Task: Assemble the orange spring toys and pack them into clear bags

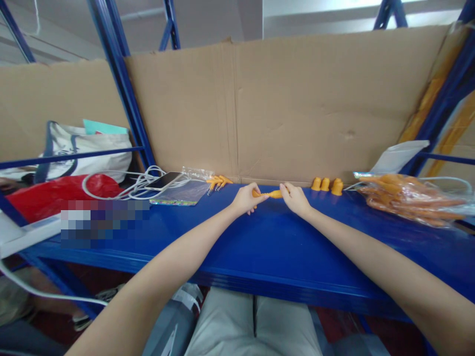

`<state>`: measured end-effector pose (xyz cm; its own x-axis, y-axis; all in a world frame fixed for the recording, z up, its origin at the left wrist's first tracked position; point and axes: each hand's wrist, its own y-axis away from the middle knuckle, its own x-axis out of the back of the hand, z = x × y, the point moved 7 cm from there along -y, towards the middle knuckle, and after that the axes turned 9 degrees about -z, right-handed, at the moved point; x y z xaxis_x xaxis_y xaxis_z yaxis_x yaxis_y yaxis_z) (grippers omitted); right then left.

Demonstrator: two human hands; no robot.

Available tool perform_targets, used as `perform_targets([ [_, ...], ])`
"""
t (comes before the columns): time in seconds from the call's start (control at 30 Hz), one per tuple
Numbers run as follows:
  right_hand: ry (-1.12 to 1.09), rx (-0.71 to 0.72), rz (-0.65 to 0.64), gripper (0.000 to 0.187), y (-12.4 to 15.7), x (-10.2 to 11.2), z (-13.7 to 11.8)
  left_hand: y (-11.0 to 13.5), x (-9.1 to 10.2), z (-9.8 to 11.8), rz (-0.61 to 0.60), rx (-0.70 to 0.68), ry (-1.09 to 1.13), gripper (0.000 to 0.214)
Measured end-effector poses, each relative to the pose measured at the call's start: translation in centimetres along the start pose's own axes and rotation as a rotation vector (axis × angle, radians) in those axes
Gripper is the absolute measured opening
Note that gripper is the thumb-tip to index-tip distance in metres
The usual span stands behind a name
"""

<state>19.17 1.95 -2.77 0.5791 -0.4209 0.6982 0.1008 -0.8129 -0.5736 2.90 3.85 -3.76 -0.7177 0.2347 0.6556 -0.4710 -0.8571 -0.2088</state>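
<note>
Above the middle of the blue tabletop, both hands hold one long, narrow orange piece [275, 194], which lies level between them. My left hand [245, 198] is closed with thumb and fingers pinched on its left end. On its right end, the fingers of my right hand [295, 199] are closed too. The piece's kind is too small to make out, and the fingers cover both ends. Left of my hands lie several similar orange pieces [221, 181] with small metal chains. Three orange dome-shaped caps [325, 185] stand upright to the right.
A cardboard panel [297, 109] closes off the back. On the right lies a clear plastic bag [404, 198] of orange pieces. To the left are a phone [164, 181], a flat plastic pouch [185, 193], white cables [139, 184], a red bag [70, 195] and a canvas bag [85, 151].
</note>
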Motion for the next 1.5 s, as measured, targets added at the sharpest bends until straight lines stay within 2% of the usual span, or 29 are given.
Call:
perform_targets([
  [0.1, 0.140, -0.048, -0.035, 0.031, -0.2, 0.2, 0.1, 0.3, -0.2, 0.3, 0.019, 0.011, -0.025, 0.027],
  [0.23, 0.151, -0.095, -0.079, 0.032, -1.0, 0.5, -0.2, 0.6, 0.1, 0.9, 0.081, -0.032, -0.087, 0.027],
  [0.3, 0.072, -0.157, -0.122, 0.033, -1.1, 0.4, -0.1, 0.7, 0.4, 1.3, 0.127, -0.077, -0.157, 0.027],
  [0.47, -0.251, -0.458, -0.279, 0.036, -0.1, -1.3, 1.0, 0.3, 1.1, 1.9, 0.229, -0.203, -0.373, 0.025],
  [0.53, -0.310, -0.483, -0.277, 0.035, 0.0, -1.6, 1.1, 0.1, 1.2, 1.7, 0.246, -0.229, -0.409, 0.022],
  [0.6, -0.323, -0.403, -0.229, 0.036, -0.3, -1.3, 0.9, -0.2, 1.3, 1.5, 0.242, -0.244, -0.416, 0.020],
  [0.77, -0.175, -0.034, 0.004, 0.041, -0.5, 0.6, -0.2, -0.7, 0.9, 1.3, 0.194, -0.264, -0.383, 0.025],
  [0.83, -0.087, 0.020, 0.046, 0.038, -0.1, 1.0, -0.3, -0.6, 0.7, 1.6, 0.193, -0.305, -0.371, 0.026],
  [0.93, 0.008, 0.011, 0.024, 0.037, 0.0, 0.9, -0.5, -0.4, 0.6, 1.8, 0.206, -0.349, -0.368, 0.027],
  [1.07, 0.039, -0.097, -0.047, 0.036, -0.6, 0.8, -1.1, -0.1, 0.9, 1.7, 0.239, -0.371, -0.384, 0.027],
  [1.23, -0.185, -0.439, -0.334, 0.038, -0.4, -0.9, -0.3, 0.2, 1.1, 1.8, 0.254, -0.400, -0.398, 0.024],
  [1.3, -0.281, -0.536, -0.407, 0.040, 0.0, -1.5, 0.2, 0.0, 1.1, 1.9, 0.234, -0.396, -0.375, 0.026],
  [1.37, -0.328, -0.479, -0.376, 0.045, -0.2, -1.3, 0.2, -0.4, 1.2, 1.6, 0.199, -0.353, -0.321, 0.030],
  [1.43, -0.280, -0.268, -0.237, 0.047, -0.6, -0.2, -0.6, -0.9, 1.1, 1.0, 0.140, -0.281, -0.234, 0.034],
  [1.5, -0.137, -0.034, -0.113, 0.041, -0.5, 1.0, -1.7, -1.2, 0.9, 0.4, 0.070, -0.227, -0.144, 0.036],
])
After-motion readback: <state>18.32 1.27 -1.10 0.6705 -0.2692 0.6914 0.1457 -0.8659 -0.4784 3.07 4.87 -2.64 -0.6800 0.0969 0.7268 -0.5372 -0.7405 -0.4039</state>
